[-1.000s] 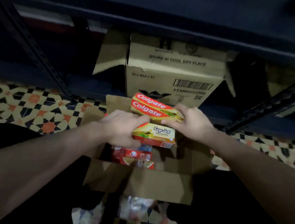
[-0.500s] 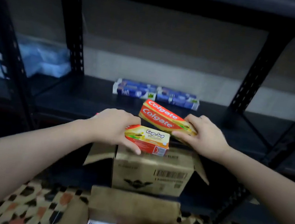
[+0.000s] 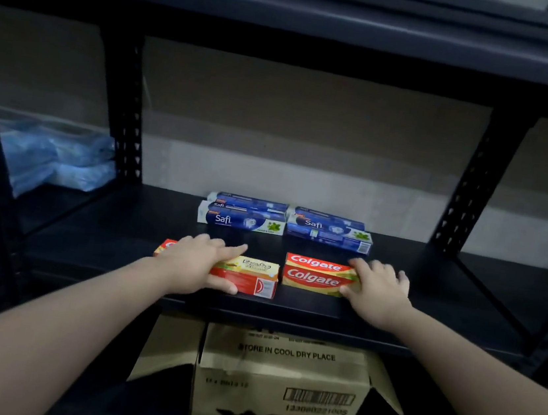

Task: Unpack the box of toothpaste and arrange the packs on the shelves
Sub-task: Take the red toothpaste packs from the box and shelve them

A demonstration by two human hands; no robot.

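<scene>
The left hand lies over a red and yellow toothpaste pack that sits on the dark shelf; its fingers reach across the top of the pack and its thumb curls along the front face, so it grasps the pack from above; the end of the pack away from the hand's wrist shows a red flap with a white mark. The right hand holds the outer end of a Colgate pack, which appears to be two packs, one behind the other, both resting on the same shelf; its thumb presses the front lower edge and its fingers wrap over the top and far side. The two held packs lie end to end between the hands, just apart, with a narrow gap of bare shelf between them.

Beyond the fingertips of both hands, farther back on the shelf, are the blue Safi packs, laid in two groups side by side, each group with one pack behind another; the group beyond the right hand sits slightly skewed. Well off past the left hand, in the next bay beyond a perforated upright, lies a heap of pale blue plastic bags. Below the wrists, under the shelf, stands an open cardboard box with its flaps spread; it bears the words STORE IN COOL DRY PLACE and a barcode.
</scene>
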